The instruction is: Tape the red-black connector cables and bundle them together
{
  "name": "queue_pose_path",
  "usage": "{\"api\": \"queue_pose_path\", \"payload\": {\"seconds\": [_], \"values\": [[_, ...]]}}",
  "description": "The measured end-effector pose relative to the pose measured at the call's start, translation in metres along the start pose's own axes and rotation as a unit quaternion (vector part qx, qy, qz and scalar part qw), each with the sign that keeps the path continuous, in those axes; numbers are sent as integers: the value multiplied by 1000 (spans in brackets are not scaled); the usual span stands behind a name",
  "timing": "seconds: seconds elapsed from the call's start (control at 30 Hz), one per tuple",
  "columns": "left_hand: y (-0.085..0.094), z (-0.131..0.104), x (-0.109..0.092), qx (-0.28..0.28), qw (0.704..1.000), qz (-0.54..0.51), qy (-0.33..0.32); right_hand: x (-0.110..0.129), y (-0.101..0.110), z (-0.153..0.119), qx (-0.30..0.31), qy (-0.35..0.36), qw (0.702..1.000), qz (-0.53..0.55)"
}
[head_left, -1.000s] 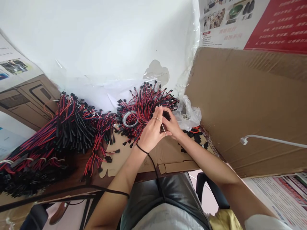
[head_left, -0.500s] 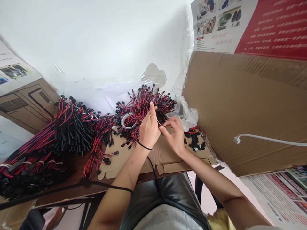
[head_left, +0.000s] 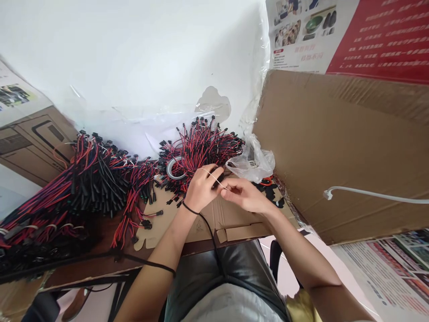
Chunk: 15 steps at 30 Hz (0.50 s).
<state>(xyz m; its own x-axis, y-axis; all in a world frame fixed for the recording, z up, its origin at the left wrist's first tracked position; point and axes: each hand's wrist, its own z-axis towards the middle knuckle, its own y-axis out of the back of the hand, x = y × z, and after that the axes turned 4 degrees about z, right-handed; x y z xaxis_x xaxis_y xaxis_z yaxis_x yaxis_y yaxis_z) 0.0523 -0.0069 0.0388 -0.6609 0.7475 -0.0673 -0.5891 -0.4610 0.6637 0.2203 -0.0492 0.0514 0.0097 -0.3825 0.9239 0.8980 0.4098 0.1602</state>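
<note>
My left hand (head_left: 200, 188) is closed, fingers curled around a dark item partly hidden in the palm, with a thin white tie (head_left: 214, 178) running across its fingers. Touching it from the right, my right hand (head_left: 241, 194) pinches the end of the tie between thumb and fingers. Just beyond both hands lies a heap of red and black wires (head_left: 201, 145) with black connectors. A grey tape roll (head_left: 176, 168) rests against the heap's left side.
More bundled wires (head_left: 97, 179) cover the table's left side. A clear plastic bag (head_left: 254, 163) sits right of the heap. Flat cardboard (head_left: 197, 228) lies under the hands. A large cardboard panel (head_left: 345, 156) stands at right, with a white cable tie (head_left: 368, 194) before it.
My left hand's raised finger has come down and curled. My right hand has turned more sideways and moved closer against the left. The view has shifted slightly.
</note>
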Motion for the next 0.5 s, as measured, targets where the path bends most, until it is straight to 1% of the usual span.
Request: {"api": "queue_pose_path", "payload": {"seconds": [0.03,0.07,0.13,0.2,0.23,0.27,0.33,0.4,0.47,0.5], "values": [[1,-5,2,2,1000,-13,-18,-2,3,1,11,-6,1000,23],[3,-9,4,3,999,-24,-37,-5,4,2,3,-7,998,59],[6,-18,7,-4,997,-37,-70,-15,5,5,-58,-12,986,157],[9,-25,10,-31,995,-47,-82,-25,0,8,-120,-34,955,269],[9,-27,11,-56,994,-56,-73,-30,-5,10,-135,-53,936,321],[9,-29,11,-88,992,-70,-50,-34,-10,11,-134,-76,917,367],[9,-30,11,-171,977,-125,24,-40,-22,14,-103,-124,892,423],[8,-29,11,-261,939,-190,121,-45,-31,18,-81,-156,885,431],[8,-27,13,-328,892,-236,201,-50,-36,26,-106,-163,882,430],[8,-27,14,-345,875,-249,230,-52,-37,30,-128,-162,877,434]]}}
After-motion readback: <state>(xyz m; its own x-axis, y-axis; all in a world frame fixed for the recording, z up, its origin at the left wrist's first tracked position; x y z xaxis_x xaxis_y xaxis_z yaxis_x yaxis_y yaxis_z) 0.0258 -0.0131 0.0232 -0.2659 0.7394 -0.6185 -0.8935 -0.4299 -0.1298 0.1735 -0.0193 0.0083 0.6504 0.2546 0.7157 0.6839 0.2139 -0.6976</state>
